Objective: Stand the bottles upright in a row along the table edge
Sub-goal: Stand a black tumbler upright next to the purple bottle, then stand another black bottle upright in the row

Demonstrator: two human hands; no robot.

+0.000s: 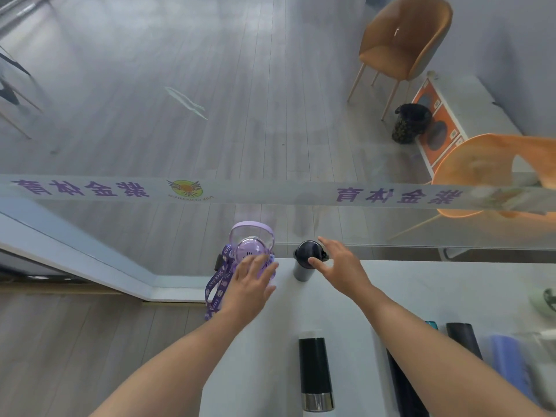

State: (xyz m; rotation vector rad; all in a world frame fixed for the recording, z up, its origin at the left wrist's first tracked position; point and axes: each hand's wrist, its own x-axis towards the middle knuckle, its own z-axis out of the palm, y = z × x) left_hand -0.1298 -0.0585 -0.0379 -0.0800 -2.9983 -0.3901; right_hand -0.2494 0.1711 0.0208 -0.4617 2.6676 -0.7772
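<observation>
A translucent purple bottle (251, 249) with a carry handle and a printed strap stands upright at the far left corner of the white table (421, 281). My left hand (252, 285) is wrapped against its near side. Just to the right stands a grey bottle (301, 270) with a dark lid, also at the far edge. My right hand (341, 266) holds its lid between thumb and fingers. A black bottle with a silver base (316, 368) lies on its side nearer to me. Several more bottles lie at the right, among them a black one (463, 338) and a lilac one (508, 356).
A glass wall with a printed band (270, 192) runs right behind the table's far edge. The strap of the purple bottle hangs over the left edge (215, 293). A pale green bottle (541, 300) lies at the right border. Orange chairs stand beyond the glass.
</observation>
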